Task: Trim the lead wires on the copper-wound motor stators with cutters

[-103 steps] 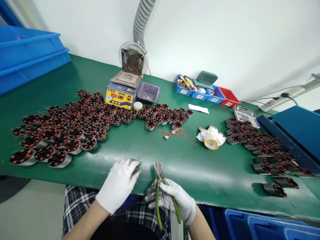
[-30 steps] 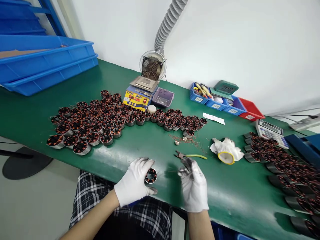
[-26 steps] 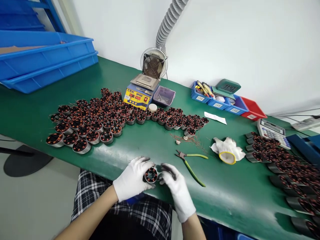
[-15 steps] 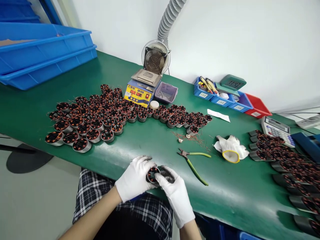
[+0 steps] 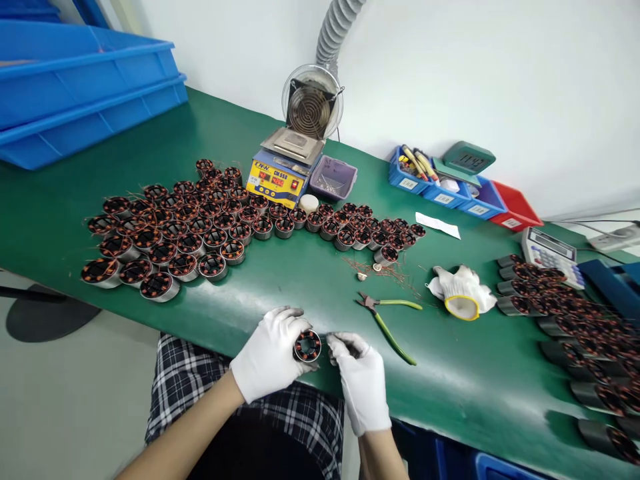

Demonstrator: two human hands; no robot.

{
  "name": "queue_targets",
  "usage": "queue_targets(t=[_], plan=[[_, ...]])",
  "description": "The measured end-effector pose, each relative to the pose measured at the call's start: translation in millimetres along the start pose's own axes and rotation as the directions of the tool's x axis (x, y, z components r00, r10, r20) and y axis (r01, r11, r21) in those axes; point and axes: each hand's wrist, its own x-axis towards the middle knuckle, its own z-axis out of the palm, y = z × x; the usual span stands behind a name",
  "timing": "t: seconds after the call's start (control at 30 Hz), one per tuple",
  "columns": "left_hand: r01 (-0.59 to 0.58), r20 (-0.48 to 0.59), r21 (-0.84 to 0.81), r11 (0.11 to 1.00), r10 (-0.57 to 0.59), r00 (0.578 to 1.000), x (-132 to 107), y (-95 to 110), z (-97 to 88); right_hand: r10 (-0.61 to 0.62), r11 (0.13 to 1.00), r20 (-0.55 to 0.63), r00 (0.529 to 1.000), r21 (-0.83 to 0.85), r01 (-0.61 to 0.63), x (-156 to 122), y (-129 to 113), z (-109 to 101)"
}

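Note:
My left hand [image 5: 273, 357], in a white glove with darkened fingertips, grips a motor stator [image 5: 307, 346]. This is a metal ring with black and copper-coloured windings inside, its open face turned up towards me. Just right of it, my right hand [image 5: 357, 373], also gloved, has thumb and fingers pinched together, apart from the ring. Whether a thin wire sits in that pinch is too small to tell. Beyond the right hand lie diagonal cutters [image 5: 387, 323] with green handles, spread apart on the green table [image 5: 250, 313].
Many similar stators [image 5: 163, 252] stand at left and centre, more [image 5: 575, 320] at right. A yellow-blue solder pot [image 5: 277, 180] sits behind them, by a purple tray [image 5: 334, 179]. Wire scraps [image 5: 397, 277], a white glove [image 5: 461, 293] and small bins [image 5: 445, 193] lie rightward; blue crates [image 5: 100, 87] at far left.
My right hand has drawn away from the stator to the right, its fingers now pinched. The stator stays in my left hand, its opening now fully visible. The view has shifted slightly.

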Motion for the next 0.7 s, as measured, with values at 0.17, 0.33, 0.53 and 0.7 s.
queue_targets(t=[0.17,0.33,0.53,0.7], plan=[[0.0,0.032,-0.007,1.0,0.001,0.999,1,1,-4.0,-0.063,0.981,0.041,0.997,-0.179,0.07,0,9,-8],[0.03,0.086,0.001,1.0,-0.03,0.996,4,0,-4.8,-0.126,0.97,-0.079,0.989,-0.22,0.106,32,5,-21],[-0.024,0.079,0.047,0.999,0.02,0.997,1,7,-9.2,-0.659,0.74,-0.238,0.714,-0.375,0.558,2,6,-40],[-0.133,0.031,-0.008,0.991,0.133,0.991,2,22,-16.1,-0.805,0.19,0.422,0.417,-0.482,0.855,-23,21,-22]])
